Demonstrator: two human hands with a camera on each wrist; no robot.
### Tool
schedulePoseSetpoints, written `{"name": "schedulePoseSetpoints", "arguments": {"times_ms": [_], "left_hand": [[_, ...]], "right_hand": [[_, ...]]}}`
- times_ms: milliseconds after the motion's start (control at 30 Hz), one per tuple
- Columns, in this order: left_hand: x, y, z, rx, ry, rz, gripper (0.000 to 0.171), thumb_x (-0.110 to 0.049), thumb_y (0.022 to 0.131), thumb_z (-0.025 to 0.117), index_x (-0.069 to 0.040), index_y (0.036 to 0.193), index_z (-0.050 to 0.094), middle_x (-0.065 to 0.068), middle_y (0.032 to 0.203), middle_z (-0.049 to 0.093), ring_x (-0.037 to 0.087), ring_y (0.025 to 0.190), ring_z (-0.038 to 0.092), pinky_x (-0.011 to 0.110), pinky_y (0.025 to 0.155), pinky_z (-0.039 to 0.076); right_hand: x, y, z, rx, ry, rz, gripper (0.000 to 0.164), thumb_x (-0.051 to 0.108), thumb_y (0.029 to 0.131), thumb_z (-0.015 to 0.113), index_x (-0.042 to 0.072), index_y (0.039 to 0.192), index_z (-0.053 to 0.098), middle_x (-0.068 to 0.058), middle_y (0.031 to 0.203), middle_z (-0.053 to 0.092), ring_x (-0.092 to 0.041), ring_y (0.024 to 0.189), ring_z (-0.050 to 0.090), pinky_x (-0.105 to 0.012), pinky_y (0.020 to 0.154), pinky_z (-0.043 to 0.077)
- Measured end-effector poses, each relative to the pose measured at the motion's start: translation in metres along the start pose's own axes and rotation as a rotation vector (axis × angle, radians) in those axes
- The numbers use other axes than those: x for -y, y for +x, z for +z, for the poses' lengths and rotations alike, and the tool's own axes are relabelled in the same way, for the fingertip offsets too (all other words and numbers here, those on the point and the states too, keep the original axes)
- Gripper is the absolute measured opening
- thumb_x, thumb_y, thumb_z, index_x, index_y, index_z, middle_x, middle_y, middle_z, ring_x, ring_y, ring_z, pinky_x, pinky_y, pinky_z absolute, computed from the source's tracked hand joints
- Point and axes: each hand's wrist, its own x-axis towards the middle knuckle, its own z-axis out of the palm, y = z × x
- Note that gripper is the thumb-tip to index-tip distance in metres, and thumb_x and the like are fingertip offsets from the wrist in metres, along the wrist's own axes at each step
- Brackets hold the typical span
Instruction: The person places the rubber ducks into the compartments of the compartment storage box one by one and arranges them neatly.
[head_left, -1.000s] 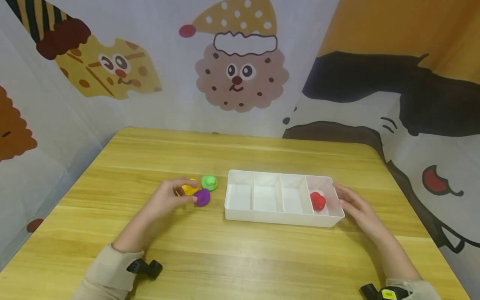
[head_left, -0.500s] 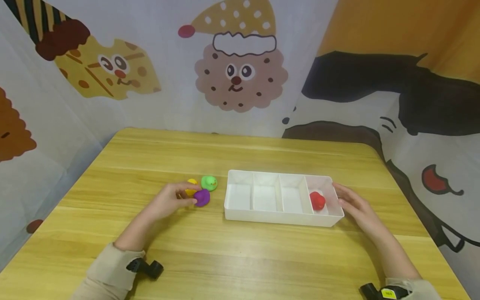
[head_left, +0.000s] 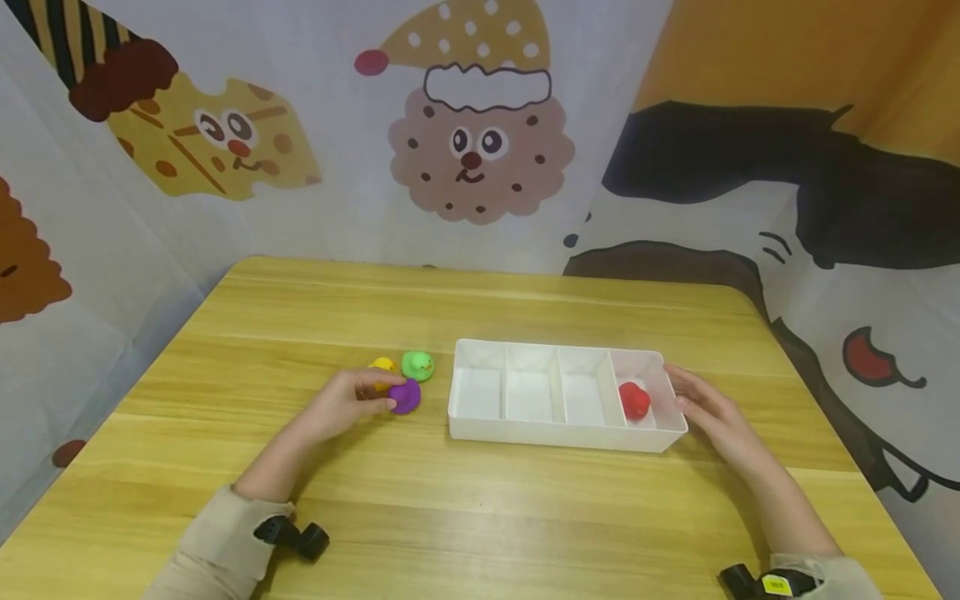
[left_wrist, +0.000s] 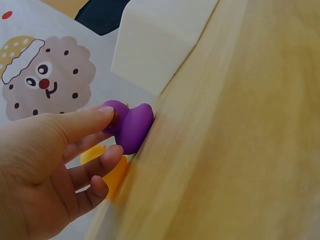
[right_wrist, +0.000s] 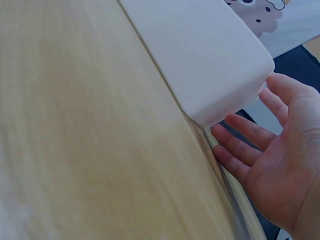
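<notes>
My left hand (head_left: pixel 342 406) pinches a small purple toy duck (head_left: pixel 406 397) between thumb and fingers; the duck is low over the tabletop or on it. In the left wrist view, the thumb presses one side of the purple duck (left_wrist: pixel 134 127). Just behind it are a yellow toy duck (head_left: pixel 383 365), partly covered by the fingers, and a green toy duck (head_left: pixel 417 366). A white box (head_left: pixel 562 435) with several compartments stands to the right. Its rightmost compartment holds a red toy duck (head_left: pixel 634 401). My right hand (head_left: pixel 716 414) rests with extended fingers against the box's right end.
A wooden table (head_left: pixel 480 517) carries everything. Behind it hangs a printed cloth (head_left: pixel 337 225) with cartoon figures. Dark wrist cameras sit on both sleeves.
My left hand has shifted slightly right and settled on the purple duck, uncovering more of the yellow duck. The right hand and box stay put.
</notes>
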Motion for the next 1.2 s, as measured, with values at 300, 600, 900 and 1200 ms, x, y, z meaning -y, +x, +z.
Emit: {"name": "schedulePoseSetpoints", "arguments": {"times_ms": [300, 600, 900, 1200], "left_hand": [[0.000, 0.000, -0.001, 0.001, -0.008, -0.016, 0.031, -0.009, 0.085, 0.072, -0.010, 0.116, 0.069, 0.002, 0.091, 0.064, 0.023, 0.073, 0.057, 0.034, 0.059, 0.051], [-0.008, -0.001, 0.000, 0.002, -0.029, -0.026, 0.032, -0.013, 0.084, 0.073, -0.011, 0.116, 0.069, 0.002, 0.095, 0.065, 0.024, 0.077, 0.057, 0.035, 0.063, 0.052], [-0.020, -0.002, -0.002, -0.022, -0.013, 0.023, 0.032, -0.014, 0.084, 0.074, -0.011, 0.115, 0.069, 0.002, 0.109, 0.064, 0.023, 0.079, 0.057, 0.033, 0.065, 0.051], [-0.037, -0.003, -0.003, -0.071, -0.030, 0.067, 0.032, -0.009, 0.083, 0.075, -0.010, 0.114, 0.070, 0.005, 0.115, 0.064, 0.023, 0.076, 0.055, 0.030, 0.060, 0.049]], "right_hand": [[-0.001, 0.000, 0.000, -0.006, 0.028, -0.018, 0.046, 0.009, 0.101, 0.047, 0.001, 0.145, 0.036, 0.013, 0.130, 0.050, 0.006, 0.115, 0.046, -0.012, 0.089, 0.040], [0.001, -0.003, 0.000, -0.011, 0.008, -0.015, 0.047, 0.009, 0.101, 0.047, 0.001, 0.145, 0.036, 0.000, 0.133, 0.052, 0.006, 0.114, 0.047, -0.012, 0.088, 0.040], [0.001, -0.001, -0.001, -0.012, 0.010, -0.001, 0.047, 0.011, 0.101, 0.047, 0.002, 0.146, 0.036, 0.005, 0.131, 0.051, 0.006, 0.113, 0.047, -0.012, 0.088, 0.040], [0.000, -0.001, 0.000, -0.003, 0.019, -0.008, 0.046, 0.010, 0.101, 0.047, 0.002, 0.146, 0.036, 0.006, 0.132, 0.051, 0.005, 0.114, 0.046, -0.013, 0.089, 0.040]]}}
